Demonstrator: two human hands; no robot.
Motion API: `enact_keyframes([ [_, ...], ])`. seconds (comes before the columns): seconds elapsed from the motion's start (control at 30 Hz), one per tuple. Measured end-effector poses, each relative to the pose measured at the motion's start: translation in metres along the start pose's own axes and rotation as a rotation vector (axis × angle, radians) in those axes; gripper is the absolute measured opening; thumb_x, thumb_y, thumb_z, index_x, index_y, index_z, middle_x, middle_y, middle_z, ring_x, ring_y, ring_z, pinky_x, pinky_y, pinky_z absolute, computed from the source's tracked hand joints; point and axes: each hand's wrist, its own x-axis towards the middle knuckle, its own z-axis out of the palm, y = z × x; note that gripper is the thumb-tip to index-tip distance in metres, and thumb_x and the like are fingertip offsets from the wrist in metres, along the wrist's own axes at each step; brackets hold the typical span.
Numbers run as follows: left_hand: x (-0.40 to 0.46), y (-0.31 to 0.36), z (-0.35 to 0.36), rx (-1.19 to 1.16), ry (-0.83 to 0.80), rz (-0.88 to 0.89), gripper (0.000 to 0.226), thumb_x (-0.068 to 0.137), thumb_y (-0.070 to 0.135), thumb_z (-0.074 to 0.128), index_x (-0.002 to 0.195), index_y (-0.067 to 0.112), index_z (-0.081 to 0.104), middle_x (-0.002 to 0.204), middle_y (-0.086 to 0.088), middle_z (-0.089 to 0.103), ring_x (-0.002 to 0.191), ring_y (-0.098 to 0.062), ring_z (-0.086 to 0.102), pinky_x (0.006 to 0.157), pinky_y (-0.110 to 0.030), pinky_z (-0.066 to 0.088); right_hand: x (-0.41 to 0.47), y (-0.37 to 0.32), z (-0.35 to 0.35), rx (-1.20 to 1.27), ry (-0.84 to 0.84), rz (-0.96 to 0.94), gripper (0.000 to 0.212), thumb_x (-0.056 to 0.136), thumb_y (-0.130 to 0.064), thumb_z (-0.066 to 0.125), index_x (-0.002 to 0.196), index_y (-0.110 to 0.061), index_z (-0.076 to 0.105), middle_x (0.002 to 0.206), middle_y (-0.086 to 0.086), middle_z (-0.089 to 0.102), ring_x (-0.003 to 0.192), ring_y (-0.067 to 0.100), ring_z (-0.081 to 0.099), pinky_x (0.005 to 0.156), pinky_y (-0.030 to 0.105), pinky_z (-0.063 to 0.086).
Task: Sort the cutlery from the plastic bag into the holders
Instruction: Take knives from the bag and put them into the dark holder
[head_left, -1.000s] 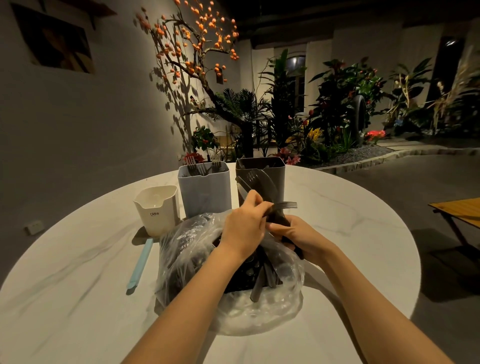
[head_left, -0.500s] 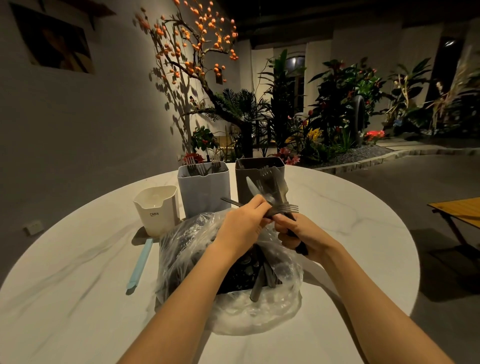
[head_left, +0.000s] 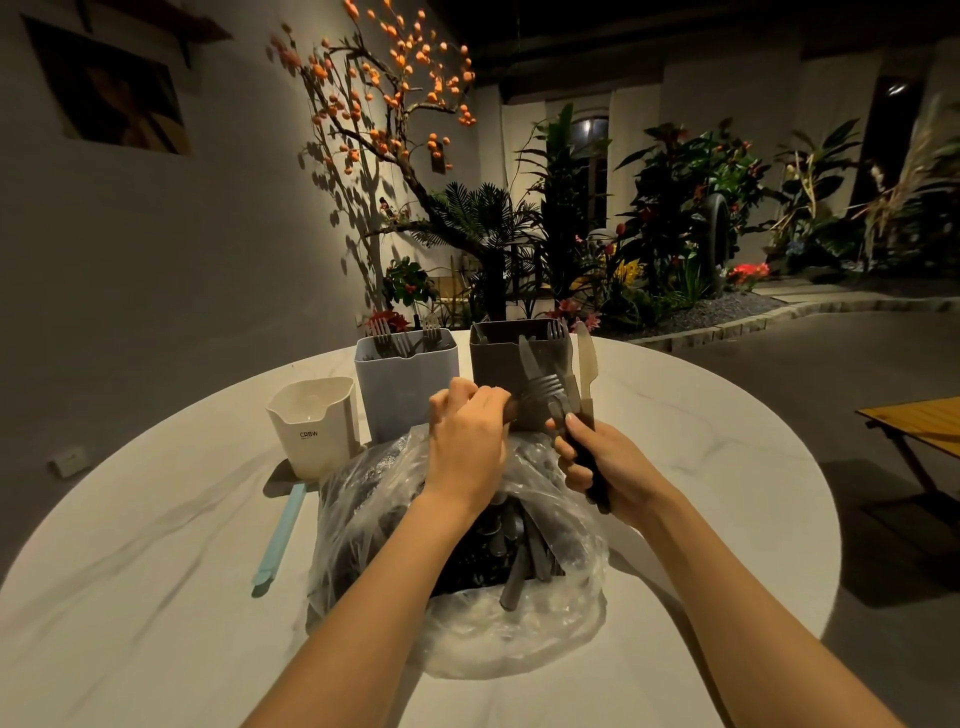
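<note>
The bag (head_left: 457, 566) lies on the desk (head_left: 701, 467) right before the person, mouth gaping toward them, dark cutlery spilling at its opening, so both hands can work just above it. The left hand (head_left: 467, 441) is curled over the bag's far edge, fingers closed round the handle end of a fork (head_left: 540, 389) whose tines point toward 3 o'clock; it seems to be drawing this fork out from the bundle. The right hand (head_left: 602, 467) is wrapped around a fistful of handles, with knife blades fanning up toward 12 o'clock, among them a dark knife (head_left: 530, 364) and a pale knife (head_left: 587, 364); gripping them as a bunch probably lets the other hand pick pieces off by kind. Three holders stand in a row at 12 o'clock beyond the bag, near enough to drop into: a white holder (head_left: 317, 426) at 10 o'clock, a blue holder (head_left: 405, 384) already bearing forks, and a brown holder (head_left: 498, 358) directly behind the raised blades, with a fork and other pieces showing at its rim. A pale blue utensil (head_left: 280, 535) lies flat on the desk at 9 o'clock of the bag, its kind unclear. Much cutlery is in the bag, so sorting looks far from done.
</note>
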Motion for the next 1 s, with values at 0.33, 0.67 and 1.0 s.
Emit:
enact_keyframes([
  [0.33,0.003,0.003,-0.002,-0.322,-0.033,-0.189,0.006,0.1,0.013,0.044,0.096,0.009,0.043,0.078,-0.007,0.057,0.065,-0.025,0.055,0.055,-0.032,0.039,-0.002,0.001,0.008,0.087,-0.118,0.046,0.023,0.104,-0.014,0.033,0.107,-0.002,0.052,0.07,0.005,0.048,0.049,0.01,0.04,0.041,0.017,0.037],
  [0.67,0.009,0.001,0.0,-0.669,0.013,-0.379,0.01,0.101,0.015,0.047,0.106,0.007,0.049,0.084,0.001,0.063,0.074,-0.006,0.059,0.066,-0.02,0.05,-0.006,0.0,0.013,-0.091,-0.177,0.052,0.034,0.102,-0.035,0.034,0.095,-0.008,0.054,0.063,0.0,0.041,0.048,0.008,0.03,0.042,0.017,0.026],
  [1.0,0.017,0.003,-0.01,-0.934,-0.06,-0.54,0.028,0.104,0.013,0.035,0.105,0.015,0.063,0.063,0.0,0.05,0.055,-0.003,0.045,0.059,-0.012,0.038,-0.005,0.003,0.018,0.062,-0.161,0.109,0.038,0.103,-0.031,0.033,0.085,-0.004,0.053,0.052,0.0,0.038,0.041,0.007,0.032,0.04,0.014,0.033],
])
